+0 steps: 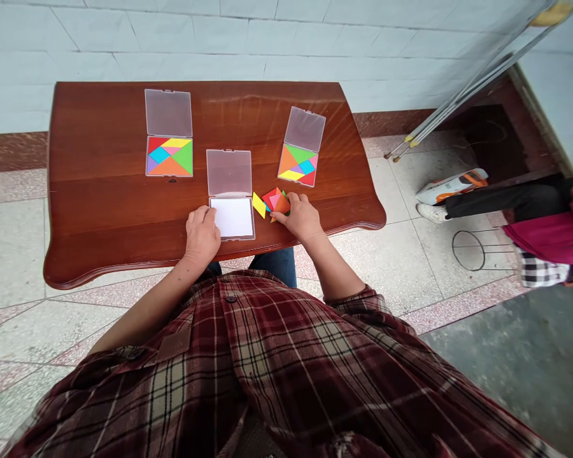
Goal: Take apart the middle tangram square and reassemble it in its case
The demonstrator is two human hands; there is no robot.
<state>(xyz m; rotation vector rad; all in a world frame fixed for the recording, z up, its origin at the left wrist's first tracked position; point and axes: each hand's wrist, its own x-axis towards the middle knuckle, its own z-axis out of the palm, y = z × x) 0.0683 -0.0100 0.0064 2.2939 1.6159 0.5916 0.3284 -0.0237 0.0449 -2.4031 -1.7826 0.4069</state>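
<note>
A person in a maroon plaid flannel shirt [286,362] sits at a polished reddish-brown wooden worktop [100,191] with three open, clear plastic hinged cases laid out on it. Two sets are complete: the far-left multicoloured tangram square [169,156] and the right-hand multicoloured tangram square [298,165] each fill their case. The middle case with a white base [232,217] holds no pieces. Just beside it lies a loose heap of red, pink, orange and green plastic tangram pieces [274,203], with a flat yellow plastic piece [258,205] at its edge.

The left hand [201,235] rests open and gently curved against the near-left corner of the white-based case, holding nothing visible. The right hand [302,217] is curled over the heap, its fingers [286,202] against the orange piece, though whether it has a firm grip cannot be told.

At right, on the tiled floor side of the scene, a co-worker in a magenta jacket [554,232] sits with a black-trousered leg [501,197] extended.
</note>
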